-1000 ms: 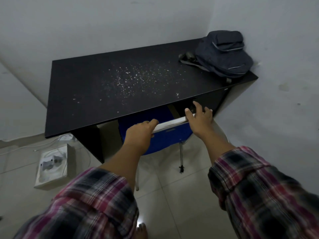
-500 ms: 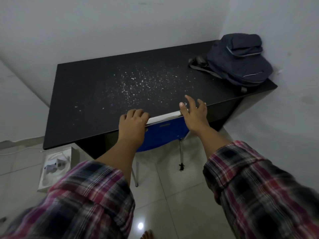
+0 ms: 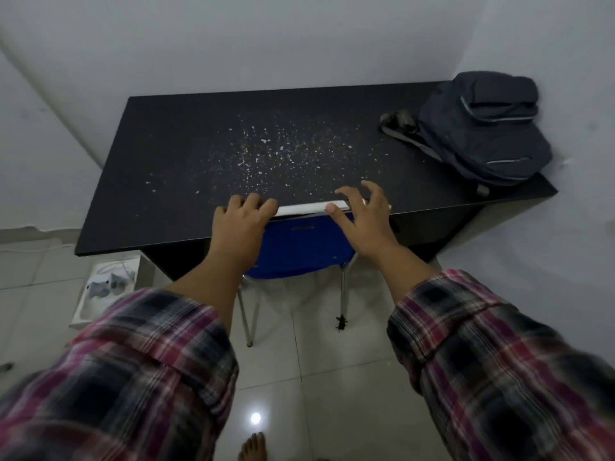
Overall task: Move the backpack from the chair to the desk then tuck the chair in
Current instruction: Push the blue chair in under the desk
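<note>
The backpack (image 3: 479, 128) lies on the far right corner of the desk (image 3: 186, 154), close to the two walls. It is dark blue, and its grey strap (image 3: 407, 141) runs out to the left on the black top. One small strap end hangs over the right near edge of the desk. In the middle of the desk top there are many small white flecks (image 3: 266, 154).

The chair (image 3: 299, 244) stands under the near edge of the desk. Its blue back is upright and its white top rail (image 3: 306, 207) is just at the desk edge, so that the seat is hidden below the desk. Two thin metal legs (image 3: 248, 314) show on the floor tiles below the blue back.

The left hand (image 3: 241, 219) is curled over the left end of the white rail, with the fingers bent over the top, so it grasps the chair. The right hand (image 3: 362, 216) is at the right end of the rail. Its fingers are spread and lifted and its thumb lies on the rail, so this hand is loose and does not clench. Both arms wear plaid sleeves (image 3: 139, 371) in red and dark colours.

On the floor at the left, beside the desk, stands an open white box (image 3: 100, 294) with something grey in it. A bare foot (image 3: 253, 447) shows at the near edge of the view.
</note>
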{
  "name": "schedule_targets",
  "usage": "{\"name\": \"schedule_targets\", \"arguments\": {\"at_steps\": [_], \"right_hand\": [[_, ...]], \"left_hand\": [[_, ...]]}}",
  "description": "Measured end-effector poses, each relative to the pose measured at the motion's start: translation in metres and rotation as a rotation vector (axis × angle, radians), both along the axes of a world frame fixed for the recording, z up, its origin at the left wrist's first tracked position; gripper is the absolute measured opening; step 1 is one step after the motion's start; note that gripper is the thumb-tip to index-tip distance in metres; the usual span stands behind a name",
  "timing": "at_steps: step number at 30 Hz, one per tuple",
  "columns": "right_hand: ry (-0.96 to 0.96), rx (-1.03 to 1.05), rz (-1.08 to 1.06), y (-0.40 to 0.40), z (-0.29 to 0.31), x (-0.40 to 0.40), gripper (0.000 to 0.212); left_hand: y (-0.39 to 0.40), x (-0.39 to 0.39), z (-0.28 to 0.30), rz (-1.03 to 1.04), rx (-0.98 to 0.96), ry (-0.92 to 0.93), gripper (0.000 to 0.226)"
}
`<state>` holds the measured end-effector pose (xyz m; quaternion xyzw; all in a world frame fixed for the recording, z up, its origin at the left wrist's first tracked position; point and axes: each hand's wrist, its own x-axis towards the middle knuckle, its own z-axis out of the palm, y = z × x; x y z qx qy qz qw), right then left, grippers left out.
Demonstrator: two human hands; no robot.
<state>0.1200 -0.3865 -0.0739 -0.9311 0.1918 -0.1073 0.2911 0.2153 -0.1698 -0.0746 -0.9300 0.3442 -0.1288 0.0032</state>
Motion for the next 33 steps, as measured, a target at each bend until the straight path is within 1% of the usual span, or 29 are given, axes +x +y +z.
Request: {"name": "schedule_targets", "arguments": {"at_steps": [2,4,6,8,11,16,19,22,26,29,31,33], "right_hand": [[-0.030,-0.042,-0.001,-0.003,0.002,0.006,0.041],[-0.049,-0.094,0.045,-0.007,-0.002,0.001,0.048],[0.006,-0.176,0.119,-0.010,-0.009,-0.014,0.063],[0.057,-0.248,0.136,-0.010,-0.018,-0.026,0.070],[0.016,-0.333,0.087,-0.001,-0.025,-0.030,0.062],[-0.050,-0.412,-0.003,0.003,-0.028,-0.024,0.041],[-0.105,-0.435,-0.032,0.018,-0.031,-0.014,0.033],[-0.133,-0.448,-0.042,0.030,-0.036,-0.006,0.032],[-0.094,-0.503,0.085,0.010,-0.030,-0.011,0.032],[-0.067,-0.544,0.166,-0.003,-0.027,-0.009,0.035],[-0.038,-0.572,0.222,-0.007,-0.025,-0.008,0.036],[-0.019,-0.595,0.243,-0.015,-0.022,-0.008,0.034]], "left_hand": [[-0.003,0.006,0.003,-0.004,-0.032,0.001,0.046],[-0.003,0.004,0.002,-0.033,-0.052,-0.011,0.042],[0.002,-0.004,-0.006,-0.080,-0.046,-0.005,0.046],[0.010,-0.011,-0.014,-0.141,-0.017,0.016,0.053],[0.018,-0.012,-0.013,-0.194,0.030,0.043,0.061],[0.021,0.000,-0.009,-0.275,0.094,0.008,0.067],[0.032,0.017,-0.004,-0.263,0.112,-0.003,0.063],[0.043,0.025,-0.009,-0.242,0.082,-0.038,0.057],[0.031,0.012,-0.012,-0.158,0.041,-0.009,0.057],[0.024,0.008,-0.009,-0.099,0.049,-0.040,0.054],[0.022,0.005,-0.009,-0.069,0.050,-0.040,0.051],[0.015,0.001,-0.009,-0.045,0.067,-0.021,0.052]]}}
